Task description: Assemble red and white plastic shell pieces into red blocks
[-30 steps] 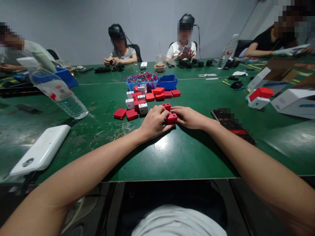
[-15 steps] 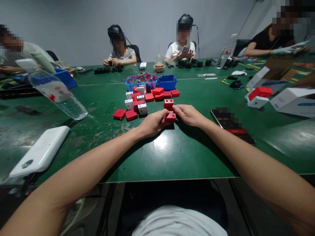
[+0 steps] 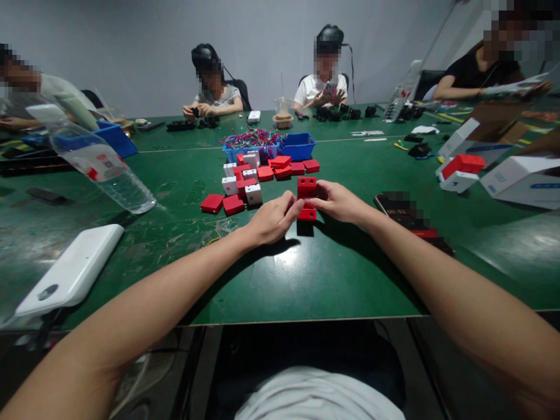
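— Where do my hands sit?

— Near the middle of the green table (image 3: 306, 280). My left hand (image 3: 272, 220) has its fingers curled tight, tips pinching the lower red plastic piece (image 3: 307, 214). My right hand (image 3: 339, 203) is closed round the red square plastic block (image 3: 307, 187), thumb in front.

— How does the block look?

— Upright, with two dark holes in its face. It's directly above the lower piece, though I can't tell whether they touch.

— What's around?

— Near left is a flat white plastic case (image 3: 72, 271). On the right, a black phone (image 3: 409, 219) lies beside my forearm. Farther left, a clear plastic bottle (image 3: 100, 166) is tipped over. Just beyond my hands is a heap of red and white square housings (image 3: 247, 181), then a blue plastic tray (image 3: 301, 149) with coloured wires (image 3: 251, 138). Two people sit at the far edge.
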Demonstrator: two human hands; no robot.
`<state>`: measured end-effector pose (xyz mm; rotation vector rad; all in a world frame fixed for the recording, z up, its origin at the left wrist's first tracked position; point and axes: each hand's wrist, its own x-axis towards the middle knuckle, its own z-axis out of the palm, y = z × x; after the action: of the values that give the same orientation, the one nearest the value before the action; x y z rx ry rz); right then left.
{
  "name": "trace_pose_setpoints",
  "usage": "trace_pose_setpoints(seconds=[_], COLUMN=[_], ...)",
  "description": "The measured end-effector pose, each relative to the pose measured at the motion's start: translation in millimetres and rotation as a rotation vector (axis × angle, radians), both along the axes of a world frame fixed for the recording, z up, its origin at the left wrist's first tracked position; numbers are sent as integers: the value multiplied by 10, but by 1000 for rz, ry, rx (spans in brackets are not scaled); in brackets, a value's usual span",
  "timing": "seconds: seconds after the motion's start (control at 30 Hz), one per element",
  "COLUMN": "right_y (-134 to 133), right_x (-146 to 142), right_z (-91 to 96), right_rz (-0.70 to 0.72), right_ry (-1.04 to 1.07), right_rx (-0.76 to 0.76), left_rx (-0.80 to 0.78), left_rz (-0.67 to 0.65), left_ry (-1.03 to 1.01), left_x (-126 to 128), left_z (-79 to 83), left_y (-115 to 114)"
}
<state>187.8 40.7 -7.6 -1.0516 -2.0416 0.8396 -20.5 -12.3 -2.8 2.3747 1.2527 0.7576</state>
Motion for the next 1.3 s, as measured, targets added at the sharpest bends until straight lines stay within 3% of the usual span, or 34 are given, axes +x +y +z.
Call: trace_pose_setpoints(seconds=[0.47,0.8,1.3], right_y=[-61,-130,-145], right_x=[-57,-44,-42], right_z=[44,144,173], right_rz=[169,156,141], right_ry=[-25,-48,-151], right_rx=[16,-58,-5], left_rx=[-57,-22,-16], left_rz=[25,12,-51], left_ry=[-143,-131,-165], left_x=[-45,-43,-47], left_z=[-125,-125,-101], left_y=[153,125,108])
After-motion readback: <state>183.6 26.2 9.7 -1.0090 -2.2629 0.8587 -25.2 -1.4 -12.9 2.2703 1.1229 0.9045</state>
